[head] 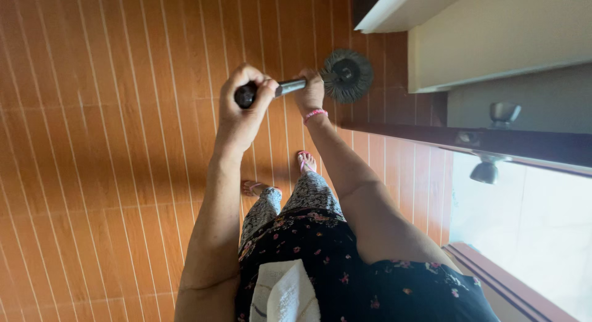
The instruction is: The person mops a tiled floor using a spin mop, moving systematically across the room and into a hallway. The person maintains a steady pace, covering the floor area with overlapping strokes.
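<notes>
Both hands (246, 103) on round brush (346, 75)

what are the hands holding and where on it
Both hold a round dark brush: the left hand grips the black end of its handle, the right hand the metal shaft just behind the bristle head.

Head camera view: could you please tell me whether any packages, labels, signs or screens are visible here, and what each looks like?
None can be seen. The left hand and right hand hold a round dark brush on a metal handle above the wooden plank floor, beside a dark door with metal knobs.
</notes>
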